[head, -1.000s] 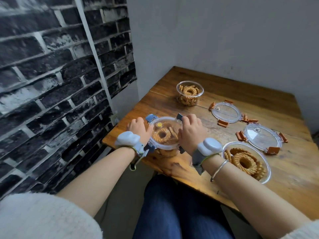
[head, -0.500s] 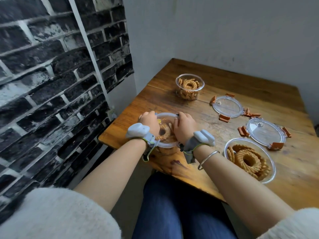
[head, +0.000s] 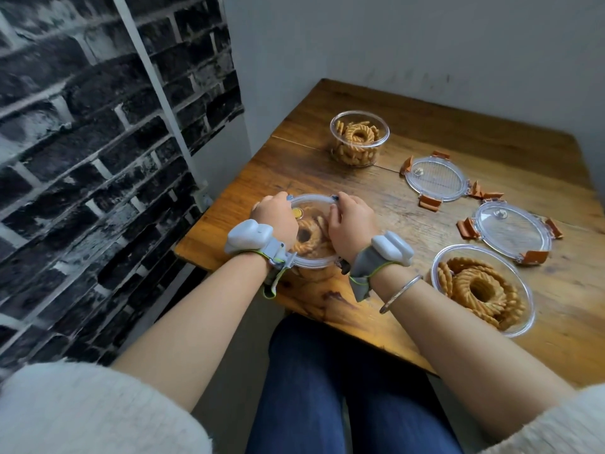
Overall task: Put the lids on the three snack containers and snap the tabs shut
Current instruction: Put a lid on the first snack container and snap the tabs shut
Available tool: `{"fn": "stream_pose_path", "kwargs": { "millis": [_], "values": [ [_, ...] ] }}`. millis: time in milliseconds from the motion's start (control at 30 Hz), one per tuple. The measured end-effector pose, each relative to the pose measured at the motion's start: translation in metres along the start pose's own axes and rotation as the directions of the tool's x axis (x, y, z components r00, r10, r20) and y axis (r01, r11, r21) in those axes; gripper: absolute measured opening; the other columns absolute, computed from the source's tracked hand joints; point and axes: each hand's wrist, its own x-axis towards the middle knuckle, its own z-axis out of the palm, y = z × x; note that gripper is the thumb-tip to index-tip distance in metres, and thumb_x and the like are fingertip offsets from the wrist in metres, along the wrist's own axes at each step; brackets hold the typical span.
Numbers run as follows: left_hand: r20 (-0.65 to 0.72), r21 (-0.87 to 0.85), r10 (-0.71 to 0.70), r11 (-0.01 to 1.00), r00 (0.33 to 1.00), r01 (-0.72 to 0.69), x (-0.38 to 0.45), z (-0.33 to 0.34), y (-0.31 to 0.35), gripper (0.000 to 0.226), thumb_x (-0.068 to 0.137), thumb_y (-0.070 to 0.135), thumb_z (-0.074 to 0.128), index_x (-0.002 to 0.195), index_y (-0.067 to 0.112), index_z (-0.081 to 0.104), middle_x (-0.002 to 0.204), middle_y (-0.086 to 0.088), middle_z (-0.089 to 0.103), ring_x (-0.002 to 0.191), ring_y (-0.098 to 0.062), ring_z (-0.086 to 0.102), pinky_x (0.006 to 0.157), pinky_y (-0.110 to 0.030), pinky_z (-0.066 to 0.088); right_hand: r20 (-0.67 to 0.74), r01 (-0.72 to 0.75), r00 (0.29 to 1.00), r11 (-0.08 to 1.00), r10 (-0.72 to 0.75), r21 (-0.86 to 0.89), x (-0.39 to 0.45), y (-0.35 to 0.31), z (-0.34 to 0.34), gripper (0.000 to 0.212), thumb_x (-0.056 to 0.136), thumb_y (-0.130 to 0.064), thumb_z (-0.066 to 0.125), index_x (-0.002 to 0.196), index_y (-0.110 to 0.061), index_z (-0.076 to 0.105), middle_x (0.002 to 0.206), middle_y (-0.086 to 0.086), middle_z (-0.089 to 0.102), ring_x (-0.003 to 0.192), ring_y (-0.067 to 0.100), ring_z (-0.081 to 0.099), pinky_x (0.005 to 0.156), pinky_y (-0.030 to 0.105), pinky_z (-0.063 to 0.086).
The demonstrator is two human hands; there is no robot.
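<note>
Dark painted brick runs down your left side and a plain pale wall closes the corner behind the wooden table you sit at. On its near left corner stands 1 clear snack container with a clear lid laid on top, ring-shaped snacks showing through it. Your left hand is curled down over the lid's left edge, and your right hand is curled over its right edge, so both are clamped on the lid and pressing at its sides (the tabs under your fingers are hidden, so I cannot tell whether they are snapped). Each wrist carries a pale grey strapped device, and a thin bangle sits on your right forearm.

Farther back stands a second, taller open container full of the same rings. A wider open bowl of them sits near your right forearm. 2 loose lids lie flat on the right: 1 with orange tabs beside the tall container, and another just beyond the bowl, close by it.
</note>
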Motion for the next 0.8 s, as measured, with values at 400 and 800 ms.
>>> {"fn": "stream_pose_path", "kwargs": {
  "millis": [400,800],
  "values": [
    [0.002,-0.069,-0.039,0.997,0.999,0.040,-0.0021,-0.0004,0.0007,0.037,0.102,0.013,0.031,0.133,0.004,0.049,0.133,-0.018,0.053,0.122,-0.034,0.049,0.101,-0.040,0.041,-0.005,0.010,1.000,0.999,-0.010,0.045,-0.0005,0.0023,0.0006,0.036,0.095,-0.013,0.040,0.127,0.000,0.049,0.132,0.017,0.055,0.121,0.028,0.048,0.090,0.021,0.027],
    [-0.196,-0.213,0.011,0.976,0.981,-0.054,-0.0021,0.0026,-0.0069,0.036,0.096,0.002,0.037,0.125,0.001,0.058,0.131,-0.015,0.058,0.124,-0.030,0.047,0.101,-0.032,0.038,0.020,-0.009,1.000,0.999,0.008,0.032,0.0024,0.0026,-0.0018,0.036,0.096,-0.019,0.040,0.129,-0.007,0.049,0.130,0.013,0.057,0.120,0.026,0.049,0.095,0.028,0.035]
  ]
}}
